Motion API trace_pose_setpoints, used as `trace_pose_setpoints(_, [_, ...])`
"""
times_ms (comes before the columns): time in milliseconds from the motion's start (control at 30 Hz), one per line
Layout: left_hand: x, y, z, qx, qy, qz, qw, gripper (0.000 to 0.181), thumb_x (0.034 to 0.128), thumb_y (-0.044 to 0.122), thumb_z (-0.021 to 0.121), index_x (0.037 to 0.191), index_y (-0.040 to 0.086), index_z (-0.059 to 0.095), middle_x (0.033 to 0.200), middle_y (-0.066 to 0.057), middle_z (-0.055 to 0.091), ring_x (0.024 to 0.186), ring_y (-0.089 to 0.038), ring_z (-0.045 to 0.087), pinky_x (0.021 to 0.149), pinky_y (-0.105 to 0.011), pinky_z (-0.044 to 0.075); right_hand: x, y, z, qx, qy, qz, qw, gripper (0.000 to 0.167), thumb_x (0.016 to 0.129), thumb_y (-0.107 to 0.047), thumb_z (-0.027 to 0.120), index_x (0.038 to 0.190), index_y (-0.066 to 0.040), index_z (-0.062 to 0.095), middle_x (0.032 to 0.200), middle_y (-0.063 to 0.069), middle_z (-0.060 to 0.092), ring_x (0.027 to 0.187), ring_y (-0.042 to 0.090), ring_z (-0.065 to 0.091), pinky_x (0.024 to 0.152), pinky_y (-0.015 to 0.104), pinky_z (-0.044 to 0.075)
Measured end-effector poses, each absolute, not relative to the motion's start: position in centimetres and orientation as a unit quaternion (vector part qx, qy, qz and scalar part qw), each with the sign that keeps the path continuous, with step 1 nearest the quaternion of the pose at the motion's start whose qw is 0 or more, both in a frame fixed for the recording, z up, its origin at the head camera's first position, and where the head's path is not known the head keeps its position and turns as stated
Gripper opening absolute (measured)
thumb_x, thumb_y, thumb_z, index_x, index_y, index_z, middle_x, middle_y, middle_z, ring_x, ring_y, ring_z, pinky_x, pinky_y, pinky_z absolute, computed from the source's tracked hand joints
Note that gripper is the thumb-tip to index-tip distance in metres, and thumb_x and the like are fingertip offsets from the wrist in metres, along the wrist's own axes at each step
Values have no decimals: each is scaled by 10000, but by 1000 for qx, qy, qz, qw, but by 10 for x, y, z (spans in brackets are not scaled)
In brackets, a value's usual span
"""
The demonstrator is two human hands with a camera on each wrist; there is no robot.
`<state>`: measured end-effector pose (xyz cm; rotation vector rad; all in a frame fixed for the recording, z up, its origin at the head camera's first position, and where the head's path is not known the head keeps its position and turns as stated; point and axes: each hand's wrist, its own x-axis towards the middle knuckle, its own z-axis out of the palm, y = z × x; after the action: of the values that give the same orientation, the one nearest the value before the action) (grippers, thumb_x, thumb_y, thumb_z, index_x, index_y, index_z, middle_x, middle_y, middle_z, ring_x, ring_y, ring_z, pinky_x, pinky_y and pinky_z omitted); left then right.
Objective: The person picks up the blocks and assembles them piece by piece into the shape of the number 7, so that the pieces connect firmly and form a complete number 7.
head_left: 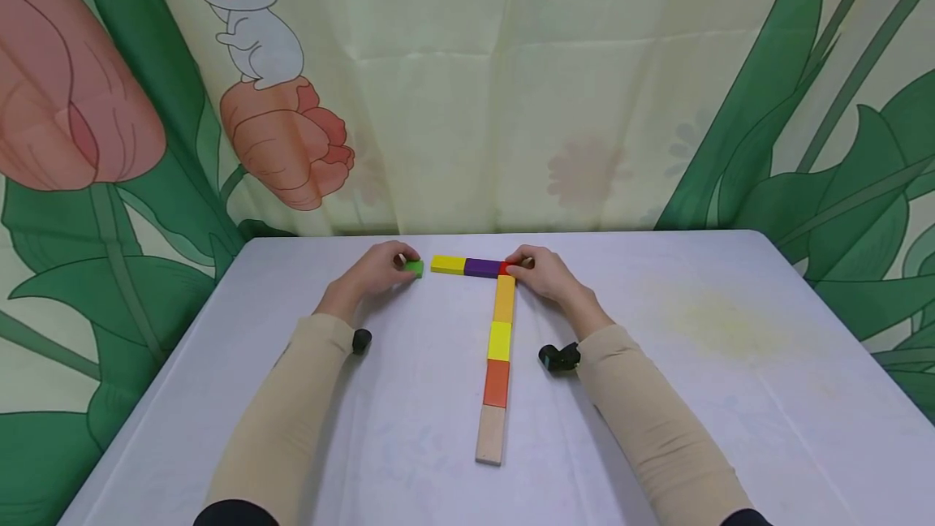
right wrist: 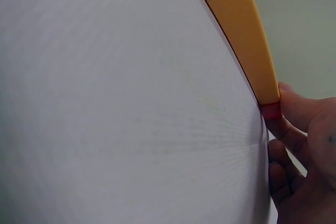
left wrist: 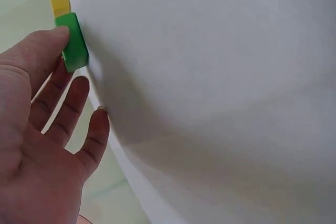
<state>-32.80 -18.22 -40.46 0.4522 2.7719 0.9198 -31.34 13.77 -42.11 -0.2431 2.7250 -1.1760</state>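
My left hand [head_left: 374,269] pinches a green block [left wrist: 74,43] between thumb and fingers, its other fingers spread in the left wrist view. In the head view a small gap separates that block from a yellow block [head_left: 448,265] to its right. A purple block [head_left: 482,268] adjoins the yellow one. At the corner of the row, my right hand [head_left: 549,274] holds a red block [right wrist: 271,110] with thumb and fingertips, partly hiding it. From there a light orange block [head_left: 504,299], a second yellow block [head_left: 500,341], an orange-red block [head_left: 496,383] and a bare-wood block [head_left: 490,434] run toward me.
A white cloth covers the table [head_left: 657,428], whose far edge lies just behind the row. Behind it hangs a curtain [head_left: 467,104] printed with plants and a rabbit. Small black wrist cameras show beneath both hands.
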Motion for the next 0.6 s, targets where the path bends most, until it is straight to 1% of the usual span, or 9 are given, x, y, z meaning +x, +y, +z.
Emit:
trace_pose_setpoints(167, [-331,-179,-403,162,933,309,87,313,936,67,702,1242,14,669,1194,-114,642,1052,-281,538,887,-376,484,-314,137,-423,-81,911,-395,84,233,1014,-204,625,1221,-114,681,1159,92,629,1041,294,518,918,402,460])
trace_pose_setpoints(333, [-335,-177,-404,159,933,310,91,317,957,63,675,1271,26,663,1236,-116,627,1076,-285,527,927,-388,476,-315,137,-424,-81,910,-397,85,236,1012,-198,622,1225,-117,682,1169,88,631,1058,291,521,940,408,461])
trace_pose_setpoints(600, [-336,-172,-403,159,932,314,82,312,965,33,648,1276,31,666,1256,-127,619,1089,-303,524,969,-419,460,-314,137,-422,-82,913,-392,81,223,1012,-197,628,1211,-112,681,1154,87,633,1038,291,522,922,401,464])
